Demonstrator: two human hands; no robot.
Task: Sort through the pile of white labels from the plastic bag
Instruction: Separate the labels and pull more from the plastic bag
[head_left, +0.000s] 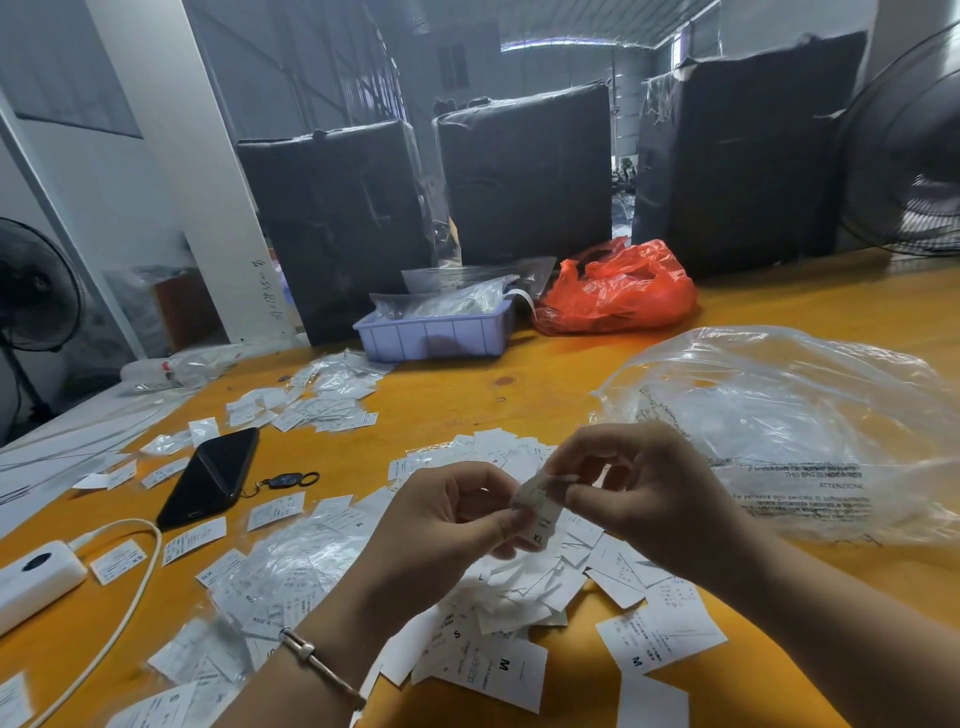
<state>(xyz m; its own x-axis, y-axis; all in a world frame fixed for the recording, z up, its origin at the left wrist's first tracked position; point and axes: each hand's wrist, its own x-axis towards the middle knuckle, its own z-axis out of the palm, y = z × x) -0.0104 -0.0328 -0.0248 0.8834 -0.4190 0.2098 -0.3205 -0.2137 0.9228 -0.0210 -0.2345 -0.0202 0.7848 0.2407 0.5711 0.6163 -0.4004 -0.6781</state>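
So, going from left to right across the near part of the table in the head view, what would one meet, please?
White power bank → black phone → left hand → right hand → clear plastic bag.

left hand (447, 519): fingers curled, pinching | right hand (639, 488): fingers curled, pinching | hands close together

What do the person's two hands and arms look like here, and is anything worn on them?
Both forearms are bare, with no sleeves or gloves in view. The left hand has a thin metallic bracelet at the wrist. The right hand shows no ring, watch or band.
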